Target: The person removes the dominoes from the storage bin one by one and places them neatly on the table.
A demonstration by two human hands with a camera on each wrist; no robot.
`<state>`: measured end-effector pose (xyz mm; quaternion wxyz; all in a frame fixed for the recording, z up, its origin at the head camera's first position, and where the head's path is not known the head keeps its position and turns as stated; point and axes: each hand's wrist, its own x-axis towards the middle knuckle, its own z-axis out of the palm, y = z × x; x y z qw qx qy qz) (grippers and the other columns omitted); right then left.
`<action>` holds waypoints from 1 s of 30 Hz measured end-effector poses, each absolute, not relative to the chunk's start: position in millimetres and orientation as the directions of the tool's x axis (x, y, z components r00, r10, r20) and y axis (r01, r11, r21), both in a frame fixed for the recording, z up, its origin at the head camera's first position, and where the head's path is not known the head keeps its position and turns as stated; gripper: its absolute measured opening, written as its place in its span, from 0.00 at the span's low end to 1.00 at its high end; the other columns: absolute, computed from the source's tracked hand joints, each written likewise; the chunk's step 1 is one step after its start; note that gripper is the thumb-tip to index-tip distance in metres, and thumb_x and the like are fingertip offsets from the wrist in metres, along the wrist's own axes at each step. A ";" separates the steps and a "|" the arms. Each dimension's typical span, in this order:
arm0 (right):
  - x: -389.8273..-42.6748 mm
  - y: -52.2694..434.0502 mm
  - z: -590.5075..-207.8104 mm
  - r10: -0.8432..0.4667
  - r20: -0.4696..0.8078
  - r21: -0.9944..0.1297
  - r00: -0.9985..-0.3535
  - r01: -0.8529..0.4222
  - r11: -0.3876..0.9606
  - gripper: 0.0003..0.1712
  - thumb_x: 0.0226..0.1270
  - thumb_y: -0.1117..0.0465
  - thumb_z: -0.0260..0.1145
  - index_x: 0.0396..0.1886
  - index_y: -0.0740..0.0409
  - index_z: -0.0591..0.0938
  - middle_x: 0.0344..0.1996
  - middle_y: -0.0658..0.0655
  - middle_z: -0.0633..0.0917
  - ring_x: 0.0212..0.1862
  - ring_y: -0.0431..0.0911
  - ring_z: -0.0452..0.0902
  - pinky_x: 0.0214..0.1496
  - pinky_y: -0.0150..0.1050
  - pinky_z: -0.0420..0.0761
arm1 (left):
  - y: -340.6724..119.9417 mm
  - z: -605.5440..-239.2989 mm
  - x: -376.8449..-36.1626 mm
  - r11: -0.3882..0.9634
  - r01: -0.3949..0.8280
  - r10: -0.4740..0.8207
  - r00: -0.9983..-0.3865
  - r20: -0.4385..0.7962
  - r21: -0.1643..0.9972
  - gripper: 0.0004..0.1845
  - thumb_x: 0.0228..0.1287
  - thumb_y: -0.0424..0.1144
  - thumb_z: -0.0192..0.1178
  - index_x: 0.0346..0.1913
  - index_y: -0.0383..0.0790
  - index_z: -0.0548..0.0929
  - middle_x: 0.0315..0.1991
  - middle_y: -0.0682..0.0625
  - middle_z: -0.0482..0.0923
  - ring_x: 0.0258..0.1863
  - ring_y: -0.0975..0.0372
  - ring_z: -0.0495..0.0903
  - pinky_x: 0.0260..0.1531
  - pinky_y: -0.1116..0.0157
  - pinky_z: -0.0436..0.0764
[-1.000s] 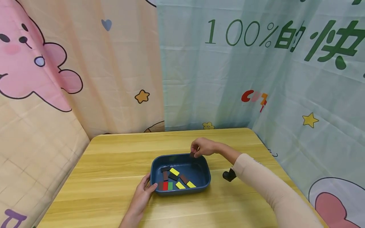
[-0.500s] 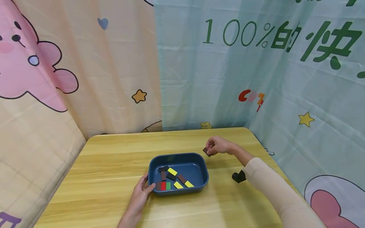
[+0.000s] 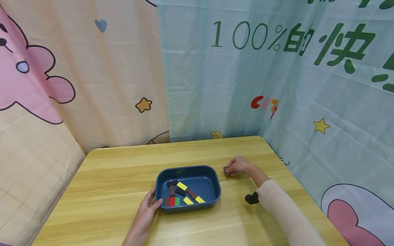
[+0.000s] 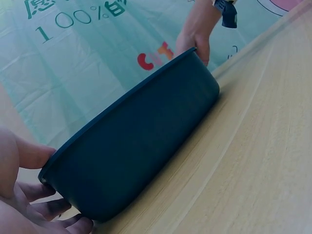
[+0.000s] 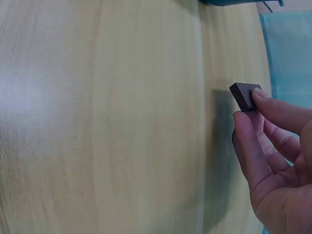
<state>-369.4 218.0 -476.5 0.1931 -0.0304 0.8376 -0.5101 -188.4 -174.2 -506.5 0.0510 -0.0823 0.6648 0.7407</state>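
My left hand [image 3: 145,207] grips the left end of a dark blue rectangular tray [image 3: 204,184], thumb over the rim and fingers against the outer wall [image 4: 136,126]. Inside lie several small flat blocks: yellow [image 3: 182,186], black [image 3: 180,191], brown [image 3: 192,194], red [image 3: 172,201] and green [image 3: 177,201]. To the right of the tray, my right hand [image 3: 241,166] pinches a dark brown block [image 5: 243,96] between thumb and fingers. In the right wrist view this block is tilted and appears above the table; its exact height is hard to tell.
A wooden table [image 3: 117,184] carries the tray. Printed curtains [image 3: 197,85] hang behind it and along both sides. Below the right forearm shows a black rounded object [image 3: 252,198] by the sleeve.
My right hand has carried the brown block from the tray's back right rim out to the right, then lowered toward the table. The left hand keeps its grip on the tray.
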 end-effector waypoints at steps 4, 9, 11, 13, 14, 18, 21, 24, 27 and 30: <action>-368.4 217.3 -489.3 -0.219 -0.301 -0.854 -0.928 0.160 0.495 0.09 0.65 0.75 0.71 0.42 0.72 0.80 0.40 0.66 0.81 0.36 0.50 0.83 0.37 0.38 0.89 | -173.5 -506.6 -188.4 -0.098 -0.187 -0.037 -0.981 -0.191 0.978 0.35 0.79 0.31 0.52 0.81 0.28 0.51 0.81 0.30 0.42 0.78 0.37 0.45 0.74 0.42 0.56; -364.4 211.7 -493.9 -0.143 -0.264 -0.827 -0.954 0.148 0.543 0.07 0.63 0.74 0.73 0.38 0.72 0.83 0.37 0.65 0.83 0.32 0.48 0.83 0.33 0.36 0.88 | -172.0 -507.4 -189.0 -0.097 -0.187 -0.031 -0.981 -0.191 0.978 0.35 0.79 0.31 0.53 0.80 0.27 0.50 0.81 0.29 0.42 0.78 0.36 0.45 0.74 0.42 0.56; -363.0 208.0 -494.6 -0.112 -0.250 -0.810 -0.962 0.144 0.569 0.07 0.62 0.74 0.74 0.36 0.70 0.84 0.36 0.64 0.83 0.31 0.47 0.84 0.32 0.36 0.88 | -172.5 -508.7 -188.8 -0.103 -0.190 -0.030 -0.980 -0.194 0.976 0.35 0.80 0.32 0.52 0.80 0.27 0.50 0.81 0.29 0.42 0.78 0.36 0.45 0.74 0.42 0.56; -361.5 204.9 -493.6 -0.089 -0.239 -0.793 -0.967 0.141 0.593 0.07 0.61 0.72 0.76 0.35 0.69 0.85 0.35 0.63 0.84 0.30 0.46 0.84 0.31 0.36 0.88 | -173.2 -509.3 -188.3 -0.107 -0.189 -0.028 -0.981 -0.193 0.976 0.35 0.80 0.32 0.52 0.80 0.27 0.49 0.81 0.29 0.42 0.78 0.36 0.45 0.74 0.42 0.56; -360.9 203.8 -493.1 -0.079 -0.236 -0.788 -0.968 0.143 0.599 0.07 0.60 0.72 0.77 0.34 0.68 0.85 0.35 0.63 0.84 0.30 0.46 0.84 0.31 0.36 0.88 | -173.6 -509.7 -188.2 -0.106 -0.188 -0.027 -0.981 -0.192 0.976 0.35 0.80 0.32 0.52 0.80 0.27 0.49 0.80 0.29 0.42 0.78 0.36 0.44 0.74 0.42 0.56; -360.3 202.5 -492.3 -0.064 -0.235 -0.787 -0.970 0.151 0.599 0.08 0.60 0.71 0.77 0.34 0.67 0.84 0.34 0.62 0.84 0.30 0.46 0.85 0.31 0.37 0.88 | -174.3 -509.7 -186.8 -0.095 -0.174 -0.027 -0.984 -0.177 0.980 0.36 0.79 0.32 0.53 0.80 0.27 0.49 0.80 0.29 0.42 0.79 0.36 0.44 0.74 0.42 0.56; -360.6 203.9 -491.5 -0.077 -0.230 -0.787 -0.970 0.138 0.602 0.08 0.60 0.70 0.77 0.33 0.67 0.85 0.33 0.61 0.85 0.31 0.47 0.85 0.32 0.38 0.89 | -174.0 -509.5 -186.0 -0.090 -0.165 -0.026 -0.985 -0.168 0.982 0.36 0.79 0.32 0.54 0.80 0.26 0.50 0.80 0.28 0.43 0.78 0.35 0.44 0.74 0.42 0.55; -361.3 206.5 -487.7 -0.107 -0.206 -0.759 -0.973 0.089 0.645 0.06 0.60 0.68 0.78 0.31 0.66 0.87 0.29 0.57 0.85 0.29 0.46 0.83 0.32 0.37 0.87 | -173.7 -508.4 -185.1 -0.086 -0.159 -0.025 -0.987 -0.162 0.983 0.36 0.79 0.32 0.54 0.80 0.26 0.50 0.80 0.28 0.43 0.78 0.36 0.44 0.74 0.42 0.56; -362.1 208.9 -482.5 -0.138 -0.189 -0.725 -0.972 0.044 0.688 0.05 0.61 0.67 0.77 0.32 0.65 0.88 0.27 0.55 0.85 0.29 0.46 0.80 0.31 0.36 0.84 | -173.9 -507.4 -184.3 -0.080 -0.158 -0.026 -0.987 -0.160 0.984 0.36 0.79 0.32 0.53 0.80 0.26 0.50 0.80 0.28 0.43 0.78 0.36 0.44 0.74 0.42 0.56; -362.4 209.5 -476.0 -0.159 -0.190 -0.730 -0.969 0.031 0.682 0.07 0.62 0.67 0.76 0.38 0.67 0.88 0.29 0.55 0.85 0.30 0.46 0.81 0.35 0.37 0.85 | -174.8 -507.3 -184.2 -0.077 -0.157 -0.026 -0.987 -0.159 0.985 0.35 0.79 0.33 0.53 0.80 0.26 0.50 0.80 0.28 0.43 0.78 0.36 0.44 0.74 0.42 0.56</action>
